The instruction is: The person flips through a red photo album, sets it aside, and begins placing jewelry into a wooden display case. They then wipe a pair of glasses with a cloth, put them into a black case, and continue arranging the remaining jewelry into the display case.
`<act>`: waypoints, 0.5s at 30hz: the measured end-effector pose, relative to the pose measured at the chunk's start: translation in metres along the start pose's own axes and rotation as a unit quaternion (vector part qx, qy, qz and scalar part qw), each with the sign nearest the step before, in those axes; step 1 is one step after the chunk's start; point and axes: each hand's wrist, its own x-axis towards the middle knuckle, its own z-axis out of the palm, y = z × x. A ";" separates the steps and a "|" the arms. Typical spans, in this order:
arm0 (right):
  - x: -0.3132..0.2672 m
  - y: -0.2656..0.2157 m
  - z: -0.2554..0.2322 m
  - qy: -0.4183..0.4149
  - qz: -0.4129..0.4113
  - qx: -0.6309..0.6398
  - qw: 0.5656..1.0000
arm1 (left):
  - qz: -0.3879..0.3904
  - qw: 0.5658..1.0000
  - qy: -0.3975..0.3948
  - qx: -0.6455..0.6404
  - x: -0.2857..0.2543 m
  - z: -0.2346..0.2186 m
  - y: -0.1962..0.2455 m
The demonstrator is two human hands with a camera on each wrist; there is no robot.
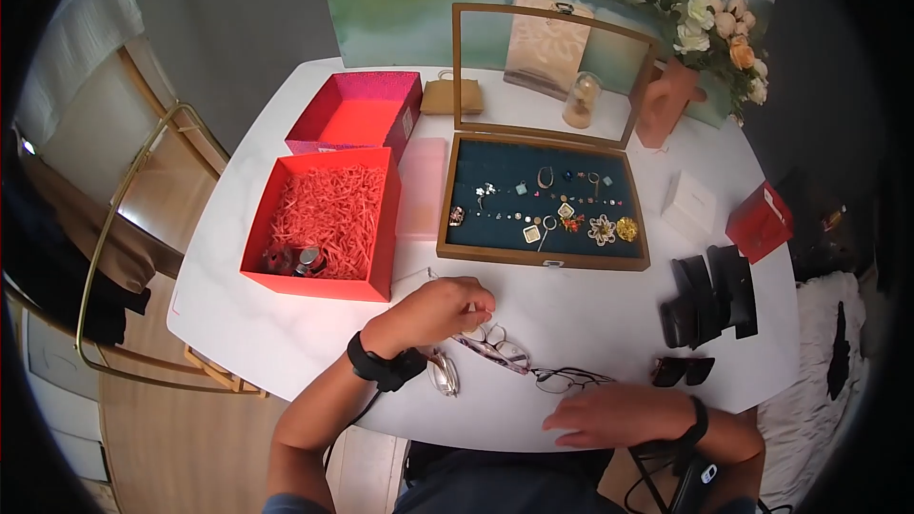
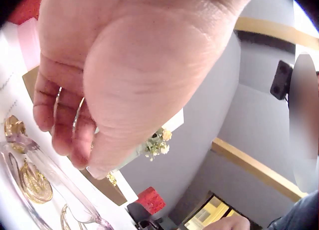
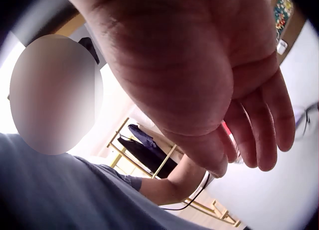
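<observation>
My left hand [image 1: 443,309] hovers over the table with loosely bent fingers, beside a pair of glasses with a patterned frame [image 1: 500,354]; nothing shows in its grip. In the left wrist view, gold ornaments [image 2: 36,185] lie near a clear-framed part of the glasses. A shiny folded piece [image 1: 444,373] sits by the left wrist. My right hand [image 1: 614,416] rests relaxed near the table's front edge, close to dark thin-rimmed glasses [image 1: 566,381]. Ahead stands a wooden jewellery case [image 1: 552,262] with its glass lid raised, holding brooches, rings and earrings on dark lining.
A red box [image 1: 324,219] with shredded paper and a watch stands left, a pink box [image 1: 357,114] behind it. Sunglasses [image 1: 683,371], black cases [image 1: 709,295], a white box [image 1: 688,205] and a red box [image 1: 760,221] lie right. A flower vase [image 1: 664,105] stands behind.
</observation>
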 end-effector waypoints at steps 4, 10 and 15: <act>0.021 0.014 0.055 -0.016 -0.030 0.038 0.999 | -0.011 0.983 -0.079 0.164 0.011 0.007 0.013; 0.051 0.024 0.074 0.006 -0.069 0.106 0.992 | -0.024 0.949 -0.139 0.281 0.036 0.022 0.007; 0.049 0.024 0.064 0.007 -0.061 0.146 0.987 | -0.050 0.944 -0.132 0.298 0.047 0.026 0.007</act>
